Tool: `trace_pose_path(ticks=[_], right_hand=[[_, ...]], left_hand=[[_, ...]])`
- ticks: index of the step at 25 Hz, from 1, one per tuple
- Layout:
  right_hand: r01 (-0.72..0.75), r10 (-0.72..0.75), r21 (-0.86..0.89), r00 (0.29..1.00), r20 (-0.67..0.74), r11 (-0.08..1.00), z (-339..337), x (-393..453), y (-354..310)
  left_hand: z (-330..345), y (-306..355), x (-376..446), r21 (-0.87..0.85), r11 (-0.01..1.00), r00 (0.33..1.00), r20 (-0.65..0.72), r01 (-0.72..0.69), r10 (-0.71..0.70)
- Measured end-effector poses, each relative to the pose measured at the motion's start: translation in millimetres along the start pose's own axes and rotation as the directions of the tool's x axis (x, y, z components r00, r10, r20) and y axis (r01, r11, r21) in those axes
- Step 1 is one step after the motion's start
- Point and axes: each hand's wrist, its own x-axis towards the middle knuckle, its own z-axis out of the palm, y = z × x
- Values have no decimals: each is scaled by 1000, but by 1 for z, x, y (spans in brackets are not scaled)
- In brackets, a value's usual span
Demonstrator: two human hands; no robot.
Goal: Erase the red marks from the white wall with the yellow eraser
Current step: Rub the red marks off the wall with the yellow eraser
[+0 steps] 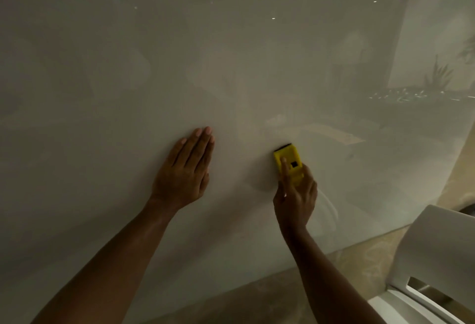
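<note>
Wall (231,66) w/ eraser (287,159) under R hand (295,200) fingers (284,169).

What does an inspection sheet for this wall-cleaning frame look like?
Surface: glossy white wall, reflecting ceiling lights; no red marks seen.
Job's things: yellow plastic eraser with a black edge, pressed on the wall.
Clutter: nothing seen.
Grippers: left hand flat on the wall, empty; right hand holds the eraser.
Cables: nothing seen.
Surroundings: white moulded chair lower right; beige floor below.
</note>
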Motion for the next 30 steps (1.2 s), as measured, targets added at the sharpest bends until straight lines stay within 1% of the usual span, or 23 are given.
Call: trace_pose_path(ticks=[1, 2, 3, 4, 5, 6, 7, 8, 10, 11, 12, 14, 15, 17, 18, 19, 20, 22, 24, 25, 27, 29, 30], right_hand=[[-119, 119, 39, 993, 19, 992, 7, -8, -12], [-131, 122, 88, 987, 100, 987, 12, -20, -25], [-16, -13, 129, 975, 220, 992, 12, -37, -35], [273, -325, 198, 892, 315, 941, 10, -58, -35], [606, -638, 206, 700, 320, 768, 10, -71, -24], [810, -811, 163, 507, 291, 564, 8, -67, -6], [866, -859, 116, 451, 240, 487, 5, -54, 11], [792, -787, 64, 587, 188, 607, 3, -40, 18], [304, -304, 9, 950, 72, 952, -1, -12, 19], [-8, 8, -4, 1000, 3, 1000, 3, -5, 14], [-247, 248, 29, 968, -42, 969, 8, -3, 1], [-429, 435, 88, 897, -78, 899, 18, -15, -33], [-374, 380, 95, 924, -50, 922, 21, -31, -46], [63, -70, 65, 992, 104, 996, 17, -77, -54], [295, -298, 44, 939, 172, 954, 11, -87, -44], [411, -410, 39, 891, 193, 911, 6, -82, -28], [387, -387, 32, 907, 166, 922, 4, -71, -14], [-35, 33, 41, 998, 45, 999, 3, -45, -4], [-493, 497, 102, 868, -17, 864, 14, -33, -13], [-548, 554, 114, 832, -32, 829, 19, -35, -28], [-449, 451, 117, 893, 9, 886, 24, -64, -60], [-71, 54, 140, 992, 118, 988, 21, -113, -75], [136, -162, 141, 968, 193, 981, 18, -129, -69]], left_hand=[[0, -1, 1, -2, 1000, 1000, -1, 5, -5], [0, -1, 1, -4, 1000, 1000, -1, 9, -9], [0, -2, 0, -5, 1000, 1000, -4, 9, -9], [0, -2, -1, -3, 1000, 1000, -6, 8, -8], [-1, -2, -1, 1, 1000, 1000, -9, 8, -8], [-1, -1, -1, 0, 1000, 1000, -16, 10, -10], [-1, 0, -2, -12, 1000, 1000, -23, 12, -12], [-1, 2, -2, -25, 1000, 999, -30, 12, -12], [-1, 1, -1, -19, 1000, 999, -39, 11, -12], [0, 0, 0, -13, 1000, 999, -41, 11, -12], [1, -1, 0, -14, 1000, 999, -43, 12, -13], [1, -2, 0, -16, 1000, 999, -38, 18, -18], [2, -2, -1, -10, 1000, 999, -34, 19, -19], [1, 0, -1, -4, 1000, 999, -30, 21, -22], [0, 1, -1, -11, 1000, 999, -34, 24, -24], [0, 2, 0, -19, 999, 999, -35, 26, -26], [0, 2, 0, -23, 999, 999, -32, 26, -27], [0, 1, 0, -15, 1000, 999, -29, 19, -19], [1, 0, 0, -5, 1000, 999, -27, 23, -23], [1, 0, -1, 1, 1000, 999, -28, 23, -23], [2, -1, -1, 16, 1000, 1000, -22, 18, -18], [1, -2, 0, 31, 999, 1000, -17, 18, -18], [0, -2, 0, 32, 999, 1000, -21, 18, -18]])
